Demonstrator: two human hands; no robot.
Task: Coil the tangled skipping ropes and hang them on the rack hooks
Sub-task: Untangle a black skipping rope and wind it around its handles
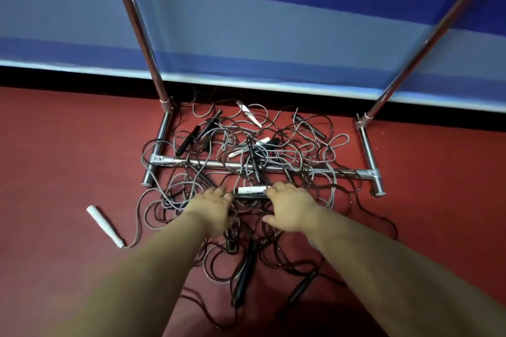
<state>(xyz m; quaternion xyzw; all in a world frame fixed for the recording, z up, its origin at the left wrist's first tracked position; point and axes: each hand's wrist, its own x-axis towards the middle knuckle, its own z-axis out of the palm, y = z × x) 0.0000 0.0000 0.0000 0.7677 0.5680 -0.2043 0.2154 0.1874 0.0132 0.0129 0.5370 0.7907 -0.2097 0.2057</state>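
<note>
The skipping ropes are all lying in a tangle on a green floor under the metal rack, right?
Not quite: the head view shows the floor is red, not green. The ropes do lie tangled on it under the metal rack.

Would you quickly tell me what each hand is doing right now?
Left hand: reaching into the rope tangle; grasp cannot be told.
Right hand: fingers at the black handle; grasp cannot be told.
</note>
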